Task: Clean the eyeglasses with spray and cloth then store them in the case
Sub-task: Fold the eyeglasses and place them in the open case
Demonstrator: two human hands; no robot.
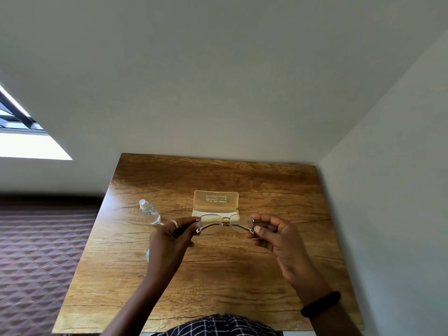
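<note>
Half the open case (215, 202) sits hidden behind the eyeglasses (226, 224).

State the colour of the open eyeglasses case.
Translucent pale yellow; the case shows best in the head view.

Glasses (225, 223) pinched btwn left grip (169, 241) & right grip (274, 238), open case (215, 201) behind, spray bottle (150, 213) left

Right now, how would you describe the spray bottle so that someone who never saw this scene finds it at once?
Look at the wooden table against the wall. On its left side, left of the open yellow case, stands the spray bottle. It is the only small clear bottle, with a clear cap.
</note>
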